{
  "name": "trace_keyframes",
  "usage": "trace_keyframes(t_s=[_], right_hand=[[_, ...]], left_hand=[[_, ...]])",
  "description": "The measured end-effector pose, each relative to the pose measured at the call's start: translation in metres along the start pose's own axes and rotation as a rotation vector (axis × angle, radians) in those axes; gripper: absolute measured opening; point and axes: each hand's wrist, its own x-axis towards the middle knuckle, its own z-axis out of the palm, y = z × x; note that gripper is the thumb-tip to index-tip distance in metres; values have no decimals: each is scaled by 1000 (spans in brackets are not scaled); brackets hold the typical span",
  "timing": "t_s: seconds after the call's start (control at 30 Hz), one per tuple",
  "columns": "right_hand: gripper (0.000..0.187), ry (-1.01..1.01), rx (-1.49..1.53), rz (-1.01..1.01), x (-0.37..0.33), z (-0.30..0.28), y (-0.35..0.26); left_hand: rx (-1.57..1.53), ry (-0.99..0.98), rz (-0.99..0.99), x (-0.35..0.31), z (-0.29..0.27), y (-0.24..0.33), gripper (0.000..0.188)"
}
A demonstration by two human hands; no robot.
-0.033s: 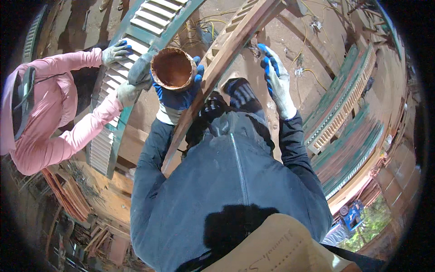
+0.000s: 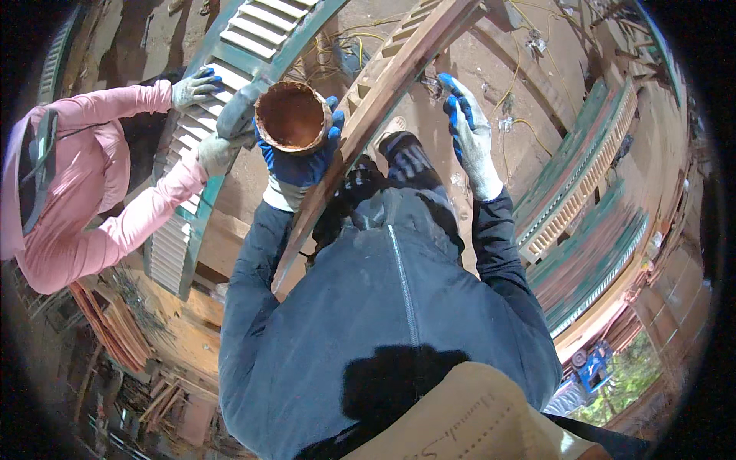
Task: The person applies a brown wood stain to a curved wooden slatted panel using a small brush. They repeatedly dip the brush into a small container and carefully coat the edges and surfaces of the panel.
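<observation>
My left hand (image 2: pixel 300 162), in a blue-and-white work glove, is closed around a round brown tub (image 2: pixel 292 116) with a crusted rim. Brown material coats its inside. Just right of the tub, a bare wooden louvered shutter frame (image 2: pixel 383 103) slants up and away, its near rail passing beside my left wrist. My right hand (image 2: pixel 471 138), gloved alike, hangs apart to the right of that frame. Its fingers are stretched out and nothing is in them. To the left lies a green-framed louvered shutter (image 2: pixel 205 67) with pale slats.
A co-worker in a pink top (image 2: pixel 84 176) leans over the green shutter, holding a grey tool (image 2: pixel 239 113) close to my tub. Yellow cords (image 2: pixel 529 130) run over the ground. More green shutters (image 2: pixel 563 169) lie at the right; wood scraps (image 2: pixel 165 402) are at the lower left.
</observation>
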Motion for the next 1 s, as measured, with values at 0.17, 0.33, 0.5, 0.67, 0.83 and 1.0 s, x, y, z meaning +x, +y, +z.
trace_keyframes(t_s=[0.17, 0.33, 0.5, 0.67, 0.83, 1.0], right_hand=[[35, -99, -253, -414, 45, -9, 20], [30, 71, -165, -570, 60, 11, 56], [23, 223, -133, -652, 64, 28, 67], [24, 221, -94, -654, 78, 41, 52], [32, -22, 17, -495, 98, 43, 17], [33, -151, 165, -290, 105, 35, 17]], left_hand=[[-1044, -253, -281, 15, 6, 1, 99], [-1012, -243, -199, 24, 0, -19, 95], [-1022, -112, -225, 23, 26, -28, 87], [-469, -100, -120, 34, 8, -14, 74], [1338, -39, 169, 51, -25, 8, 62], [1327, 21, 123, 65, -26, 24, 60]])
